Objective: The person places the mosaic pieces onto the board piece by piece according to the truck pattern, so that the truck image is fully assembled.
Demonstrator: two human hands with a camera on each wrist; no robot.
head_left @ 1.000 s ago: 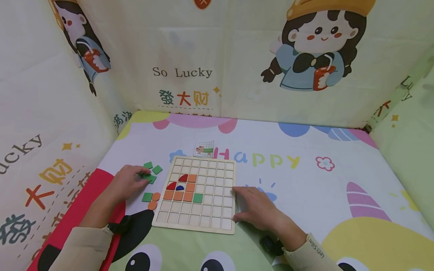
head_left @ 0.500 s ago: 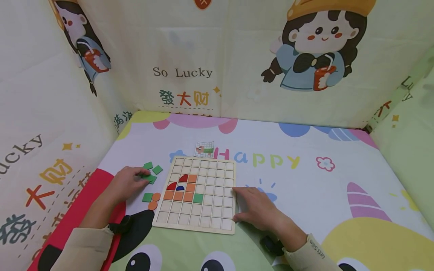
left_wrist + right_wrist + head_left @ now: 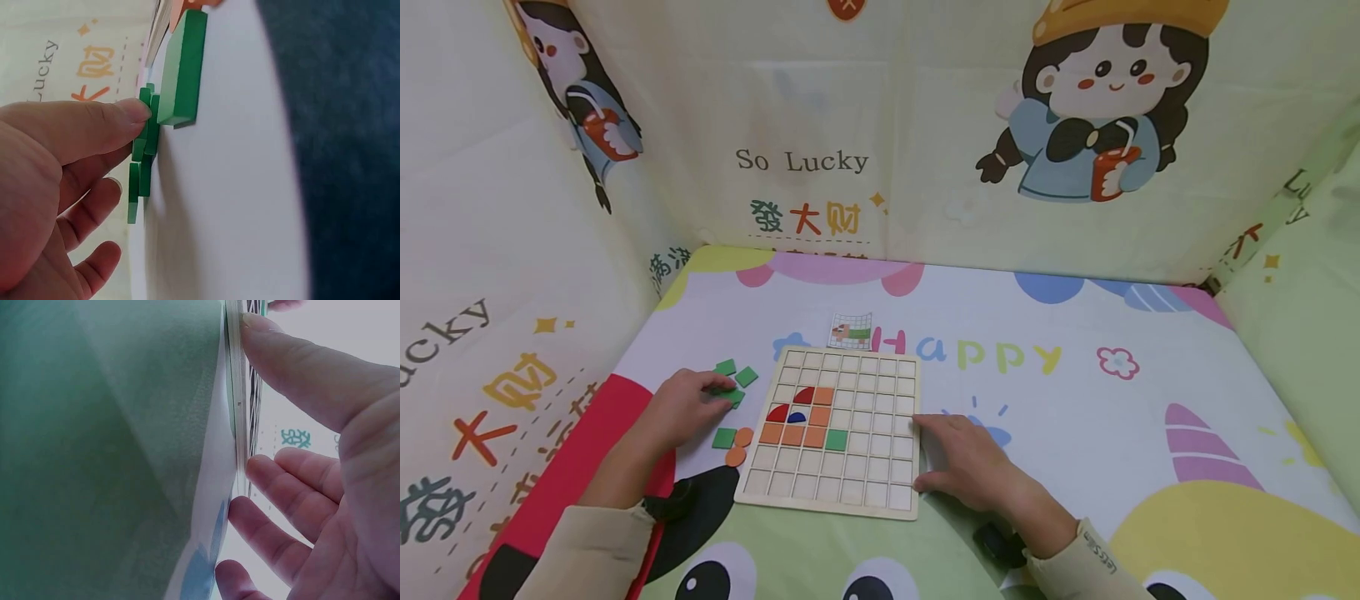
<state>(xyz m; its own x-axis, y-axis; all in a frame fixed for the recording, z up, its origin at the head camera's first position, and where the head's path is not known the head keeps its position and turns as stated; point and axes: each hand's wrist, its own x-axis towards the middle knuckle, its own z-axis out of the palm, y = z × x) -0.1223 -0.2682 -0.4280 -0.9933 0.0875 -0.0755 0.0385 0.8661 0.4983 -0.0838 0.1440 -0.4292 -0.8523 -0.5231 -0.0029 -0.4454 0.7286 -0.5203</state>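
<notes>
My left hand point(image 3: 681, 408) is at the left of the wooden grid board point(image 3: 827, 506), over a small heap of green square tiles point(image 3: 746, 377). In the left wrist view its thumb and forefinger pinch a green tile point(image 3: 140, 149) at the heap. My right hand point(image 3: 966, 458) rests at the board's right edge, thumb and fingertips against the rim, fingers loosely spread. On the grid lie orange square tiles point(image 3: 821, 415), two red quarter-round pieces point(image 3: 803, 396), a blue half-round piece point(image 3: 797, 417) and one green square tile point(image 3: 836, 440).
Two orange discs point(image 3: 735, 457) and a single green tile point(image 3: 724, 438) lie between the left forearm and the board. Behind the board's far edge is a small printed pattern card point(image 3: 851, 331). A patterned cloth point(image 3: 1037, 392) covers the table, with printed cloth walls around it.
</notes>
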